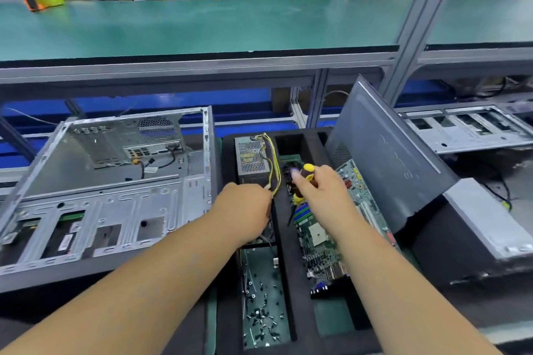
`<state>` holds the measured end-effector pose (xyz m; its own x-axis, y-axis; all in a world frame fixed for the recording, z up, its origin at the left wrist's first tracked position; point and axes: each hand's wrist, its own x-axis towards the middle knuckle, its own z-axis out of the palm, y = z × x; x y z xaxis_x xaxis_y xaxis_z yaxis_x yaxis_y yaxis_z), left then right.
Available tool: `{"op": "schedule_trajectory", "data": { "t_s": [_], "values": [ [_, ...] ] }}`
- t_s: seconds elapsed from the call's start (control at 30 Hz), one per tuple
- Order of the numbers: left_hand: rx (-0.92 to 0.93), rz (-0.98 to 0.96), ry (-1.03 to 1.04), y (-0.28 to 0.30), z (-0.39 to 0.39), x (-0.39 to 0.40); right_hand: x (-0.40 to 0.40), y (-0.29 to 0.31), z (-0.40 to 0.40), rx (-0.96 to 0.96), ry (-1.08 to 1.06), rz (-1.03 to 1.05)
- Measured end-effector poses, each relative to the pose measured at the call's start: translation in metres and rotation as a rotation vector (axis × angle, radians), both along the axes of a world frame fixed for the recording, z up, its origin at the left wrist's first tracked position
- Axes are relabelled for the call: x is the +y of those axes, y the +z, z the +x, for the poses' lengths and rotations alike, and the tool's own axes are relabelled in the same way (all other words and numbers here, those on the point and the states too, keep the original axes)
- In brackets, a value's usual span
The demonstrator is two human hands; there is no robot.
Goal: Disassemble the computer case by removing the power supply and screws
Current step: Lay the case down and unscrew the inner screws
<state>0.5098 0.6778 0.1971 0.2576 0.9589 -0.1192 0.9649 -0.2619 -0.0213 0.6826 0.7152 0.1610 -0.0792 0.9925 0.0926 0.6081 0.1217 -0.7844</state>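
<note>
Holding: my right hand (318,190) grips a yellow-and-black screwdriver (305,179).
Left hand (245,207): curled on the yellow-and-black cable bundle (272,170).
Power supply: grey perforated metal box (251,157) in the black foam tray (284,239), beside the open steel computer case (109,181).
Screws: small dark screws (264,314), tray's near compartment.

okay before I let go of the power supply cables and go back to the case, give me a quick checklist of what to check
1. Power supply out of the case and seated in the foam tray: ok.
2. Left hand holds the cables: ok.
3. Cables fully tucked into the tray: not ok, they loop over the divider.
4. Right hand grips the screwdriver: ok.
5. Loose screws gathered in the tray's near compartment: ok.
6. All case screws out: cannot tell.
</note>
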Motion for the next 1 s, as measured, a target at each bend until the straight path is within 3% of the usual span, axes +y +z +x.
{"op": "schedule_trajectory", "data": {
  "t_s": [0.27, 0.43, 0.6, 1.0],
  "values": [
    [0.117, -0.12, 0.079, -0.013, 0.004, 0.011, 0.013, -0.027, 0.024, 0.185, -0.183, -0.285],
    [-0.191, 0.021, 0.157, -0.008, -0.003, 0.006, 0.022, -0.051, 0.024, 0.372, -0.183, -0.596],
    [-0.386, 0.105, 0.216, -0.003, -0.016, -0.003, 0.009, -0.07, 0.014, 0.048, -0.157, -0.503],
    [-0.507, 0.16, 0.202, -0.002, -0.031, -0.028, -0.018, -0.082, -0.014, -0.59, 0.043, -0.325]
  ]
}}
